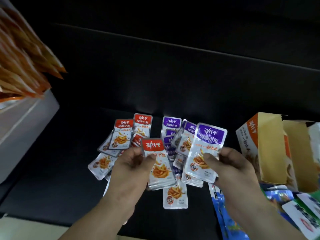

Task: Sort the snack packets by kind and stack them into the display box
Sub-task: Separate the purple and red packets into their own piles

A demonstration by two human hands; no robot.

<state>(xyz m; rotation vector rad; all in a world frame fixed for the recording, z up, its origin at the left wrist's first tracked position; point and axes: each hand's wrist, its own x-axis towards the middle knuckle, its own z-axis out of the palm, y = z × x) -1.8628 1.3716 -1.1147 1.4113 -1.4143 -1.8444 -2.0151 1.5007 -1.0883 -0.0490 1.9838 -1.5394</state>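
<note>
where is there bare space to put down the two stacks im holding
Bare dark surface lies between the white box and the red-topped packets, and beyond both piles. It is crowded under the hands and rightward, by the display box and blue bags.

I'm looking at what reads as a small shop or stockroom: a black desk (52, 179) spread with many identical retail snack packets (121, 135), an opened cardboard display box (270, 149) on the right, and another box crammed with orange packets (22, 58) far left.
</note>
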